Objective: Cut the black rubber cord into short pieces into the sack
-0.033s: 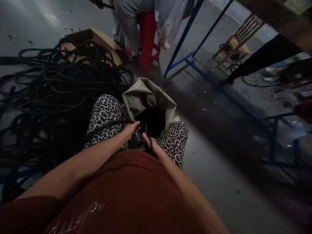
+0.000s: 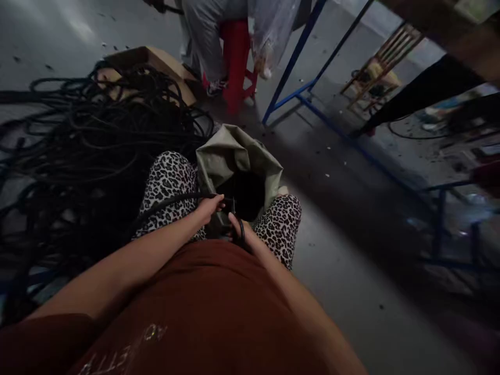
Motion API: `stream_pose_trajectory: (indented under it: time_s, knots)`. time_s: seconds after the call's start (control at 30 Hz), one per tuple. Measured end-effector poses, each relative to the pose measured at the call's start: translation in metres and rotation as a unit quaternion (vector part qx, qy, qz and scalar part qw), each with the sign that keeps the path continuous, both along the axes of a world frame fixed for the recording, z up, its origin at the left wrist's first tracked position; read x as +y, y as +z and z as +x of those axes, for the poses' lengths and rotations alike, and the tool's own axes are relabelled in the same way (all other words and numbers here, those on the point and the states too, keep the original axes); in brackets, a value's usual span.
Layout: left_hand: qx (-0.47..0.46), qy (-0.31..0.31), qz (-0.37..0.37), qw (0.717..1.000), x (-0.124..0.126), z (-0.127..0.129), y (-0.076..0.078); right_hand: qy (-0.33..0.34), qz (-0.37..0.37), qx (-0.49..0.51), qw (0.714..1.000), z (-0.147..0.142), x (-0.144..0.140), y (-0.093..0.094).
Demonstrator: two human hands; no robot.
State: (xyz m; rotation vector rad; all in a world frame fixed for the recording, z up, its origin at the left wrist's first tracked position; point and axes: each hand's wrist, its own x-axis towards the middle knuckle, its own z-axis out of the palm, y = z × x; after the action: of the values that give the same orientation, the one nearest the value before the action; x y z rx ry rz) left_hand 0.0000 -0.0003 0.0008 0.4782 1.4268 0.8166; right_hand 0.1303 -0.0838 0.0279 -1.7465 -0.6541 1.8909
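Observation:
My left hand (image 2: 210, 208) is closed around a black rubber cord (image 2: 175, 198), which runs back over my left thigh toward a dark heap. The cord's end reaches past my fingertips to the blade of the scissors (image 2: 241, 229). My right hand (image 2: 242, 233) grips these scissors by their black handles, blades pointing away from me. Just beyond both hands, a greenish-grey sack (image 2: 269, 161) stands between my knees with its mouth open. Its inside is too dark to make out.
A large tangle of black cords (image 2: 89, 125) lies on the floor to the left, partly over a cardboard box (image 2: 167, 62). Ahead, another person sits on a red stool (image 2: 236, 62). A blue metal table frame (image 2: 292, 57) stands at the right.

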Motion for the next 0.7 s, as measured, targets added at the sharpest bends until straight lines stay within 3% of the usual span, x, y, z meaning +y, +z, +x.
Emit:
stream_pose_trajectory:
  time_s: [0.7]
  knots:
    - [-0.012, -0.045, 0.030, 0.998, -0.0051, 0.0008, 0.0057, 0.013, -0.022, -0.052, 0.998, -0.0001, 0.0012, 0.0014]
